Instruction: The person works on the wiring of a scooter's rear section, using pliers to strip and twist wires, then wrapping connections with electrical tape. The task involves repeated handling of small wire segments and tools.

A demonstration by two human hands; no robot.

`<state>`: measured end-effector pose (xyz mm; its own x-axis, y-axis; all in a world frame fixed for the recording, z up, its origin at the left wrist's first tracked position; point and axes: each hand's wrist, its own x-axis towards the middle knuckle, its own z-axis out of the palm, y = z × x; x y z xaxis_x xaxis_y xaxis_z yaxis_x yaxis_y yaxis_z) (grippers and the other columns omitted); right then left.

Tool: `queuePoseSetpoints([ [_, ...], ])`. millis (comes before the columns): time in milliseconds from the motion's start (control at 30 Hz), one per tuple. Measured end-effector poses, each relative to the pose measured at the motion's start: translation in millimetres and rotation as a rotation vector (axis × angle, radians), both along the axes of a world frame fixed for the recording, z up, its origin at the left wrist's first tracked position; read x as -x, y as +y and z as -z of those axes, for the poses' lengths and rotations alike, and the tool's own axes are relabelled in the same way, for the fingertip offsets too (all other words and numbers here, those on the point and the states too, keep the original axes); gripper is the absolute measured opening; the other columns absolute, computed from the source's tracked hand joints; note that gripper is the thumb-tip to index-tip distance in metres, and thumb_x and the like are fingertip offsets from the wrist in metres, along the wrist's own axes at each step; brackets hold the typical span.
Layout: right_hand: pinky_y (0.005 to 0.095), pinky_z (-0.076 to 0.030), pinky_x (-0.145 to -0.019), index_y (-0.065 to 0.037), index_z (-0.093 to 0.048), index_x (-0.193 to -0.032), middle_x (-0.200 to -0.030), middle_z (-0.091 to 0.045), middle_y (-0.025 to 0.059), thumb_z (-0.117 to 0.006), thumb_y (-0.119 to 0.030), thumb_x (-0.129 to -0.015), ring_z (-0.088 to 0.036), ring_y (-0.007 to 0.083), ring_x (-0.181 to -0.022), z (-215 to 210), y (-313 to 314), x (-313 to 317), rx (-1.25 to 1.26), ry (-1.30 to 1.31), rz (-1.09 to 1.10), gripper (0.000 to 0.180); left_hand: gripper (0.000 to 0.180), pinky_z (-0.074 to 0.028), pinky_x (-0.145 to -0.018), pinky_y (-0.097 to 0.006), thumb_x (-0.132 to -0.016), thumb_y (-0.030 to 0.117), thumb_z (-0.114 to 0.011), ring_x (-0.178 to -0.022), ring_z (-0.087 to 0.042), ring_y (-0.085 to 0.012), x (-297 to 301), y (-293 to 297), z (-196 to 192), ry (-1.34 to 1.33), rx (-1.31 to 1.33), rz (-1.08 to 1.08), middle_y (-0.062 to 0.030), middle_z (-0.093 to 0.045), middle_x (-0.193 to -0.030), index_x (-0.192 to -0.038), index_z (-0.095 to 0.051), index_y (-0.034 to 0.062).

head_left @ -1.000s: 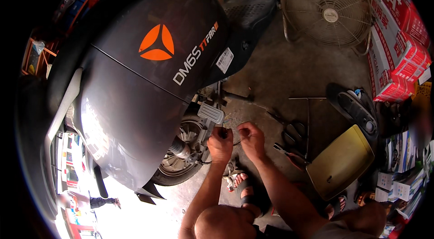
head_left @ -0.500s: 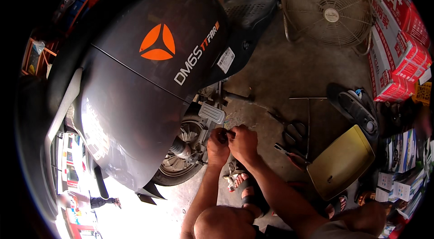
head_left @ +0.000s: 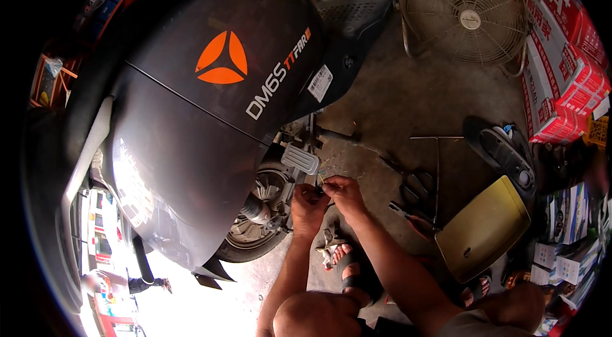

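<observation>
A small dark part [head_left: 319, 189], too small to identify, is pinched between both hands just beside the rear wheel [head_left: 258, 219] of the dark scooter [head_left: 191, 146], below the grey footpeg [head_left: 299, 158]. Left hand [head_left: 308, 204] fingers are curled shut near the part; right hand [head_left: 344, 193] fingers are closed on it. Risk, as judged: the part could be dropped w/ a slipped pinch and lost on the cluttered concrete floor [head_left: 382, 101] among the hand tools [head_left: 414, 184]. The sandalled foot [head_left: 347, 264] is set close below, so it could be struck.
</observation>
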<state>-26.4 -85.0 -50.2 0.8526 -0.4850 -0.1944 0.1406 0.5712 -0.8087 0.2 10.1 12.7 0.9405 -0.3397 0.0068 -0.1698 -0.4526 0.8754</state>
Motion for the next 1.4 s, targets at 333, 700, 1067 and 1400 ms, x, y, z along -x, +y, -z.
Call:
queuePoseSetpoints([
  [333,0.0262,-0.048,-0.075,0.002,-0.069,-0.093,-0.084,-0.068,0.0037,-0.066,-0.007,-0.086,-0.06,0.0111,-0.078,-1,-29,0,-0.12,-0.03,-0.313,0.012,0.031,-0.05,-0.063,-0.025,-0.08,0.007,-0.07,-0.072,-0.065,-0.013,3,12,-15,0.217,0.148,-0.082,-0.0097,-0.069,-0.082,-0.105,-0.054,-0.0015],
  [700,0.0237,-0.045,-0.073,-0.001,-0.067,-0.094,-0.083,-0.066,0.0026,-0.065,-0.009,-0.086,-0.059,0.0111,-0.077,-1,-56,4,-0.326,-0.125,-0.54,0.011,0.029,-0.045,-0.058,-0.023,-0.081,0.002,-0.066,-0.065,-0.057,-0.01,-2,3,0,0.168,0.227,-0.093,-0.0054,-0.065,-0.082,-0.106,-0.052,0.0017],
  [1067,0.0267,-0.049,-0.076,0.0,-0.067,-0.098,-0.089,-0.067,0.0033,-0.069,-0.005,-0.083,-0.061,0.0124,-0.081,-10,-42,7,0.071,-0.036,-0.389,0.015,0.03,-0.044,-0.057,-0.023,-0.082,0.005,-0.065,-0.065,-0.055,-0.0094,2,3,-2,0.195,0.193,-0.084,-0.0049,-0.064,-0.082,-0.108,-0.053,0.0005],
  [1400,0.0269,-0.05,-0.074,0.002,-0.068,-0.101,-0.09,-0.068,0.0066,-0.064,-0.016,-0.09,-0.061,0.012,-0.08,-6,-56,15,-0.191,-0.124,-0.311,0.022,0.035,-0.046,-0.065,-0.024,-0.082,0.014,-0.065,-0.074,-0.057,-0.0113,3,1,-5,0.277,0.225,-0.069,-0.0033,-0.063,-0.085,-0.113,-0.057,-0.0004],
])
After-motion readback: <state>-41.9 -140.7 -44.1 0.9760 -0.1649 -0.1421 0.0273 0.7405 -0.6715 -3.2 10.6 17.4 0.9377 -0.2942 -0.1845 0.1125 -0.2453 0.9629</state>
